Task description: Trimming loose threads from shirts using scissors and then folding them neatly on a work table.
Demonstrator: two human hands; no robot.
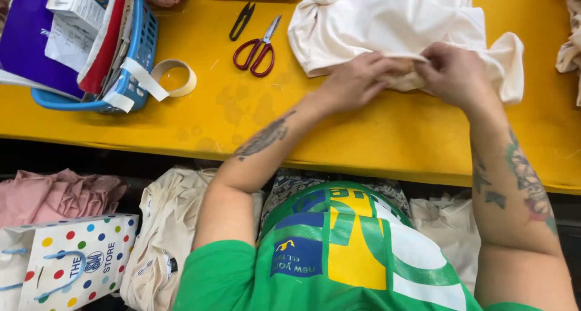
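Two hands meet at the near edge of a cream cloth (393,20) that lies bunched on my yellow desk (363,135). My left hand (354,81) is curled with its fingers pinching a folded bit of the cloth's hem. My right hand (454,72) is closed on the same fold from the other side, so the fingertips of both nearly touch. The rest of the cloth spreads away from me toward the far edge of the desk.

Just left of the cloth lie red-handled scissors (257,48), with small black snips (242,19) beside them. Further left, a roll of tape (175,78) rests against a blue basket (130,84) stuffed with papers and a small box.

Below the desk's near edge I see cream fabric bundles (163,226), pink cloth (57,193) and a polka-dot paper bag (72,259).
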